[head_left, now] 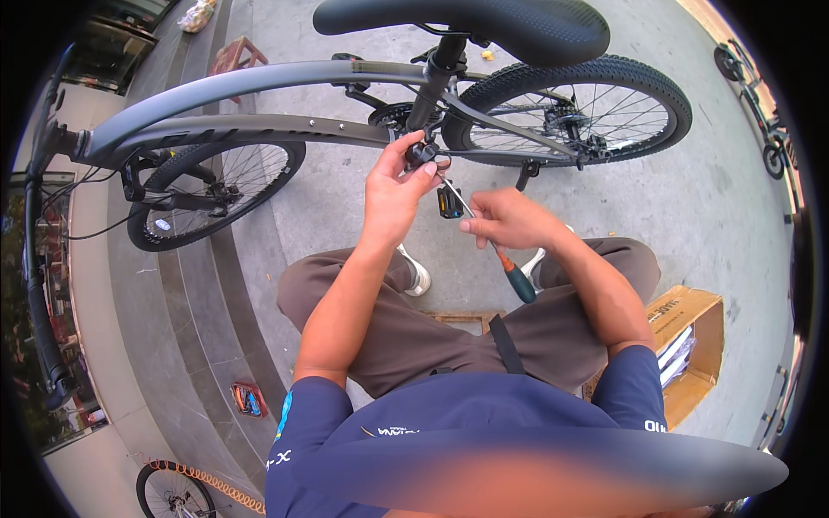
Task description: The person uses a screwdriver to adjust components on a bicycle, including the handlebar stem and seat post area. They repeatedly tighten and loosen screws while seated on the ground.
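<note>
My left hand pinches a small black clamp-like part between thumb and fingers. It is held just in front of the lower end of the bicycle's seat tube; whether it touches the frame I cannot tell. My right hand has its fingers closed around the shaft of a screwdriver. The screwdriver's green and orange handle points down toward me, and its tip reaches up to the black part. The exact contact at the tip is too small to make out. Just below the part, a black pedal is visible.
The grey bicycle stands across in front of me, with its saddle above, rear wheel right and front wheel left. An open cardboard box sits at my right. A red tray lies on the steps at left.
</note>
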Action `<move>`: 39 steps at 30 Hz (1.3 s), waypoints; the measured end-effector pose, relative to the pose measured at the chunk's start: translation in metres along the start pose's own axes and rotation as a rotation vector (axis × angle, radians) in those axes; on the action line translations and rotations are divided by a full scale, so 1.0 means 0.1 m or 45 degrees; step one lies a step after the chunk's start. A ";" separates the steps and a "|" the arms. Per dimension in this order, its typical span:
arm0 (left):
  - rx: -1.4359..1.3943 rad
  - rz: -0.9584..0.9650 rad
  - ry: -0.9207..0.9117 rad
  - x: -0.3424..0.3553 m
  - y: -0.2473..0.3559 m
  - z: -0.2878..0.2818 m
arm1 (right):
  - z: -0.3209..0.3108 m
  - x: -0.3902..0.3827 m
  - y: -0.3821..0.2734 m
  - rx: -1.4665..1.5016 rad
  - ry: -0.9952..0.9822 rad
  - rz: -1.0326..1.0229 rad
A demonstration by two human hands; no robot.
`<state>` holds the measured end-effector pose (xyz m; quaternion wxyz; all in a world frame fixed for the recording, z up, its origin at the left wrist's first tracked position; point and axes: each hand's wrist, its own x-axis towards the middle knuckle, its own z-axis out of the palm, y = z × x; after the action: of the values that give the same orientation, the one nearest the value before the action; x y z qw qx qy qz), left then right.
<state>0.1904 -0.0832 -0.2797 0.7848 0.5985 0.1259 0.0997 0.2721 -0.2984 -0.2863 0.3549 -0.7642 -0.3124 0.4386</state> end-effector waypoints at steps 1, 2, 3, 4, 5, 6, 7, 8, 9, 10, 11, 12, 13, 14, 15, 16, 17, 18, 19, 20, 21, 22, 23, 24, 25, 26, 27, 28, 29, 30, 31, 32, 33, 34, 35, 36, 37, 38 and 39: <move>-0.003 0.009 -0.006 0.00 0.00 0.00 | 0.02 -0.01 -0.01 0.102 -0.008 0.070; 0.024 0.012 -0.001 0.00 0.00 0.01 | 0.03 -0.01 -0.01 0.232 0.004 0.016; 0.046 0.031 0.001 0.00 -0.01 0.01 | 0.05 -0.02 -0.02 0.361 0.016 -0.039; 0.067 0.050 0.003 0.00 -0.01 0.01 | 0.05 -0.03 -0.02 0.489 0.028 -0.095; 0.050 0.050 0.000 0.00 -0.02 0.00 | 0.05 -0.03 -0.02 0.433 0.041 -0.115; 0.033 0.050 0.000 0.00 -0.02 -0.01 | 0.05 -0.03 -0.02 0.376 0.053 -0.135; 0.016 0.050 -0.002 0.01 -0.02 -0.01 | 0.04 -0.02 -0.01 0.320 0.065 -0.156; -0.027 0.026 0.016 0.01 -0.02 -0.02 | 0.04 -0.01 0.00 0.127 0.106 -0.175; -0.070 0.004 0.034 0.02 -0.02 -0.03 | 0.03 -0.01 0.01 -0.066 0.146 -0.194; -0.113 -0.019 0.051 0.03 -0.02 -0.04 | 0.03 0.00 0.02 -0.258 0.186 -0.212; -0.195 -0.048 0.050 0.03 -0.02 -0.04 | 0.06 0.02 0.02 -0.213 0.235 -0.298; -0.278 -0.075 0.046 0.03 -0.03 -0.03 | 0.09 0.04 0.02 -0.169 0.286 -0.385; -0.366 -0.094 0.037 0.02 -0.05 -0.02 | 0.12 0.06 0.02 -0.125 0.337 -0.471; -0.391 -0.109 0.043 0.01 -0.07 0.00 | 0.15 0.08 0.00 0.228 0.294 -0.354; -0.420 -0.119 0.044 0.00 -0.10 0.02 | 0.19 0.09 -0.01 0.582 0.248 -0.230; -0.456 -0.126 0.043 -0.02 -0.13 0.05 | 0.21 0.10 -0.03 0.932 0.198 -0.103; -0.432 -0.107 0.040 -0.03 -0.16 0.08 | 0.23 0.10 -0.05 0.893 0.280 -0.086; -0.414 -0.086 0.034 -0.04 -0.19 0.11 | 0.24 0.10 -0.07 0.853 0.361 -0.071; -0.400 -0.065 0.027 -0.05 -0.22 0.14 | 0.24 0.11 -0.09 0.813 0.440 -0.055; -0.360 -0.029 0.013 -0.06 -0.24 0.16 | 0.24 0.12 -0.11 0.860 0.454 -0.089; -0.326 0.011 -0.005 -0.06 -0.25 0.17 | 0.24 0.14 -0.12 0.906 0.469 -0.127; -0.291 0.030 -0.010 -0.06 -0.27 0.19 | 0.24 0.15 -0.13 0.953 0.482 -0.164; -0.304 0.047 -0.025 -0.06 -0.27 0.20 | 0.23 0.17 -0.13 1.007 0.479 -0.152; -0.289 0.065 -0.021 -0.07 -0.28 0.20 | 0.23 0.18 -0.13 1.061 0.474 -0.141; -0.275 0.064 -0.009 -0.08 -0.28 0.21 | 0.23 0.19 -0.12 1.115 0.468 -0.130; -0.273 0.073 -0.004 -0.09 -0.29 0.22 | 0.24 0.19 -0.11 1.099 0.477 -0.138; -0.248 0.090 0.009 -0.10 -0.29 0.23 | 0.24 0.20 -0.11 1.085 0.487 -0.146; -0.234 0.116 0.015 -0.11 -0.30 0.25 | 0.25 0.19 -0.11 1.071 0.497 -0.154; -0.229 0.154 0.009 -0.12 -0.31 0.26 | 0.26 0.19 -0.11 1.013 0.544 -0.158; -0.203 0.153 0.035 -0.12 -0.32 0.28 | 0.26 0.18 -0.12 0.955 0.591 -0.161; -0.188 0.163 0.049 -0.12 -0.32 0.29 | 0.27 0.17 -0.13 0.897 0.639 -0.164; -0.172 0.174 0.061 -0.12 -0.33 0.29 | 0.26 0.16 -0.15 0.957 0.613 -0.170; -0.198 0.191 0.061 -0.12 -0.33 0.30 | 0.25 0.15 -0.16 1.017 0.588 -0.176; -0.223 0.209 0.059 -0.11 -0.33 0.30 | 0.24 0.14 -0.17 1.078 0.563 -0.183; -0.248 0.229 0.059 -0.11 -0.33 0.30 | 0.23 0.13 -0.17 1.140 0.512 -0.149; -0.244 0.239 0.052 -0.10 -0.32 0.29 | 0.20 0.12 -0.16 1.201 0.458 -0.113; -0.241 0.247 0.048 -0.10 -0.32 0.28 | 0.19 0.11 -0.15 1.261 0.403 -0.077; -0.244 0.257 0.044 -0.10 -0.31 0.28 | 0.18 0.12 -0.14 1.232 0.396 -0.102; -0.250 0.251 0.042 -0.10 -0.31 0.28 | 0.18 0.12 -0.13 1.204 0.389 -0.127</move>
<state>0.1895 -0.1200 -0.3020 0.8239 0.5264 0.0690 0.1982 0.2588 -0.2768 -0.2881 0.7248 -0.5593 -0.0600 0.3978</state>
